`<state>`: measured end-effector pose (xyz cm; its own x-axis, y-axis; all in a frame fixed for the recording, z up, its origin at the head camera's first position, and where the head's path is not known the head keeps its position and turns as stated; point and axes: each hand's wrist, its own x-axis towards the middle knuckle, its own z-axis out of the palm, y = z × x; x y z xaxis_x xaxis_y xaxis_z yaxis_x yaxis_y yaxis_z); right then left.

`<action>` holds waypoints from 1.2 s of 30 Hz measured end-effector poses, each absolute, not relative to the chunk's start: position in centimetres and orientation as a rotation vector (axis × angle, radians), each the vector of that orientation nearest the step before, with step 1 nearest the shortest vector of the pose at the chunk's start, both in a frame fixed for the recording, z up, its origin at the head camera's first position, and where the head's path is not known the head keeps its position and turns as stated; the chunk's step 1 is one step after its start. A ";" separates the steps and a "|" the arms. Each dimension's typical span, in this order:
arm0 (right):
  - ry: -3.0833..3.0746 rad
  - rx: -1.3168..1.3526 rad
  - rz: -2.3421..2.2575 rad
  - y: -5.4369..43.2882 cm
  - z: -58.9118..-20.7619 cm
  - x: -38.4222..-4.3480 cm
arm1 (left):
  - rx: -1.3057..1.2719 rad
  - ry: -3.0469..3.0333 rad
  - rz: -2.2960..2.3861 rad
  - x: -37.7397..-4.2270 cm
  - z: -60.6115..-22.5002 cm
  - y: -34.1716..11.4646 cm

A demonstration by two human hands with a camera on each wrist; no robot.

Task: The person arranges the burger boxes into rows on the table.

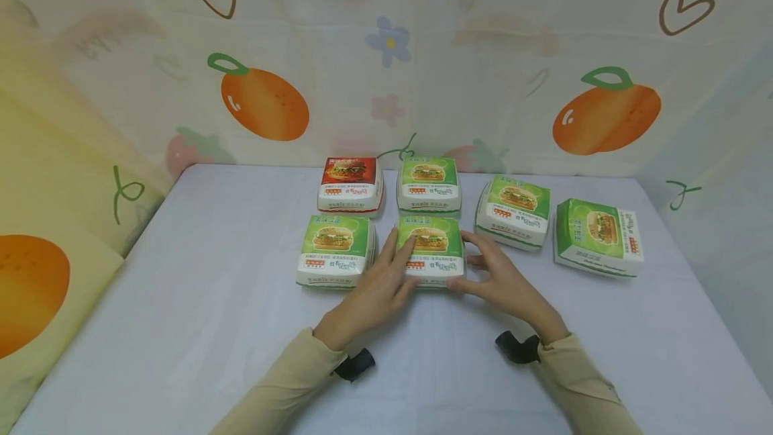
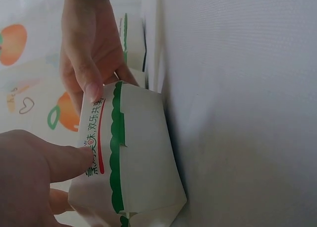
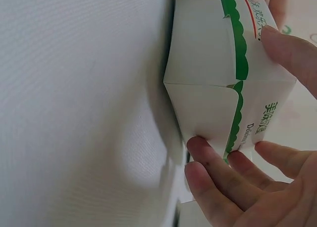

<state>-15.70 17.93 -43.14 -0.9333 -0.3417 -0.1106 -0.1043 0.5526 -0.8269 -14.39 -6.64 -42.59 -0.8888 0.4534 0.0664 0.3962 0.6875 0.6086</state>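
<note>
Both hands are at a green-and-white burger box (image 1: 437, 237) on the table, front row centre in the head view. My left hand (image 1: 380, 284) holds its left part, with fingers over the top and the thumb on the front face. At the right end, my right hand (image 1: 504, 280) grips the corner, thumb at the front and fingertips against the side, as the right wrist view shows on the box (image 3: 208, 108). The lid is closed and the box sits flat. Another green burger box (image 1: 335, 247) stands just left, partly behind my left hand.
Behind stand a red burger box (image 1: 350, 180) and a green one (image 1: 429, 183). To the right are two turned green boxes, one angled (image 1: 513, 210) and one sideways (image 1: 598, 237). A white cloth covers the table (image 1: 199, 301); a printed curtain (image 1: 483, 86) hangs behind.
</note>
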 end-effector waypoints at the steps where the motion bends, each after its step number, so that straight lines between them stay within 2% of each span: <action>1: 2.531 -0.369 -1.323 18.0 -43.1 -15.7 | 0.703 2.799 0.979 -14.4 -42.6 -6.6; 36: 2.507 -0.371 -1.334 18.1 -42.7 -15.6 | 0.668 2.747 1.078 -14.4 -42.0 -6.9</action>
<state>-15.62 18.14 -42.69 -0.9290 -0.3498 -0.1212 -0.0949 0.5415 -0.8353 -14.36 -6.92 -41.96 -0.8960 0.4409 0.0518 0.3585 0.6497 0.6703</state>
